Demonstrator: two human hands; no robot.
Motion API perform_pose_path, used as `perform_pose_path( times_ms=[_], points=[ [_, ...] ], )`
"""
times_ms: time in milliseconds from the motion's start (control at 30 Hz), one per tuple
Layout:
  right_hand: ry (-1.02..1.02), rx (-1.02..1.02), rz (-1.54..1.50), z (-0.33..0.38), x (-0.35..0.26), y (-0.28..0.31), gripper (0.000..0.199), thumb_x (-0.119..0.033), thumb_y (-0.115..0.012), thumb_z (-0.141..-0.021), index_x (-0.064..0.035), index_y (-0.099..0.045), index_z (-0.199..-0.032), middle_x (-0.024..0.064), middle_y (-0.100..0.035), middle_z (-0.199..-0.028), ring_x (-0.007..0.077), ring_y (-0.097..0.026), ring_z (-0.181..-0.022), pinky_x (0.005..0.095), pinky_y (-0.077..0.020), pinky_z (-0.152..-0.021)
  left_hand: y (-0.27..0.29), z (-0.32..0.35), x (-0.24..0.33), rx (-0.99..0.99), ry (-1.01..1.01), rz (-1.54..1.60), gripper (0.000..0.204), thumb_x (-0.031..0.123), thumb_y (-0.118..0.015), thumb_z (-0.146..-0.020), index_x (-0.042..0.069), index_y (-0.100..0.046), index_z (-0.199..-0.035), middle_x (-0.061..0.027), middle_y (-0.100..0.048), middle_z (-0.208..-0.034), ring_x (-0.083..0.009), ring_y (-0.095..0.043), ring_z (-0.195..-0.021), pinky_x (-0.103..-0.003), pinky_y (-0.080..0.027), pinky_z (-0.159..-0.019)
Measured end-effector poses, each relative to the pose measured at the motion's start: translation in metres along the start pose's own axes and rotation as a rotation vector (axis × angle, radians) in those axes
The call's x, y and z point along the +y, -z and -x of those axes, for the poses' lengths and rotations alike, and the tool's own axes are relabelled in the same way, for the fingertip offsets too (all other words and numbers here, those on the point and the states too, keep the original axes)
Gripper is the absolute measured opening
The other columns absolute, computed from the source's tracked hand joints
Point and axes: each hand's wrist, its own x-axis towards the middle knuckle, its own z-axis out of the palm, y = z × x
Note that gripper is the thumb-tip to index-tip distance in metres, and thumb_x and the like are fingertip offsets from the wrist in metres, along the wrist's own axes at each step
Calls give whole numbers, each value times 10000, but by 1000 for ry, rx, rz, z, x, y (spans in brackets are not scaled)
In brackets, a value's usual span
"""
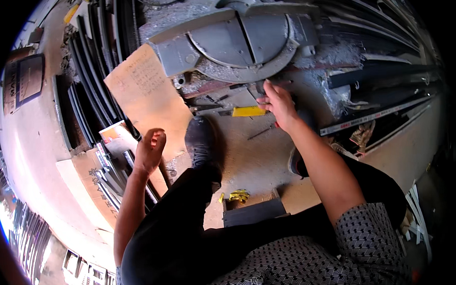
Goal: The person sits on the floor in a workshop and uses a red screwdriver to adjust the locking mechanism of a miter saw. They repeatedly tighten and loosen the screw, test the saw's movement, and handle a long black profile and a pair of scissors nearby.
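My left hand (152,149) is over the lower edge of a brown cardboard sheet (148,90) with handwriting on it. Its fingers are curled in, and whatever they may hold is hidden. Close by are a white and orange container (116,132) and the ends of dark long profiles. My right hand (281,106) is beside a yellow-handled tool (249,111) lying among small dark tools. Thumb and fingers come together there around a small dark thing that I cannot make out. Just beyond is the round grey metal base of a mitre saw (234,42).
Dark profiles (87,72) lie in bundles at the left; more bars (381,77) and a long printed strip (377,114) stand at the right. My shoe (200,138) is between the hands. Below are a dark open box (254,212) and yellow-black gloves (239,195). Shavings cover the bench.
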Motion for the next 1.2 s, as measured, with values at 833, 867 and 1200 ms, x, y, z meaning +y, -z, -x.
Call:
perform_pose_path(
  times_ms=[833,867,1200],
  points=[
    [-165,-299,106,-11,-13,13,618,-540,-463,-1083,15,-589,-1325,110,-684,-1172,173,-633,-1024,348,-548,-904,55,-171,146,308,-456,-536,728,604,-498,-1038,92,-418,-1550,-193,-559,-1436,-322,-695,-1095,-443,-539,-966],
    [-172,-287,108,-12,-13,14,610,-532,-460,-1087,17,-590,-1319,109,-685,-1166,174,-633,-1025,348,-548,-905,54,-172,152,319,-468,-462,718,612,-495,-1037,122,-418,-1556,-187,-565,-1433,-312,-697,-1093,-435,-545,-958],
    [-162,-188,162,-16,1,3,476,-429,-473,-1114,15,-608,-1220,117,-697,-1106,160,-648,-936,335,-566,-834,53,-191,159,319,-608,-472,466,471,-469,-1085,99,-662,-1291,-125,-667,-1272,-386,-645,-1153,-427,-520,-985]
  ],
)
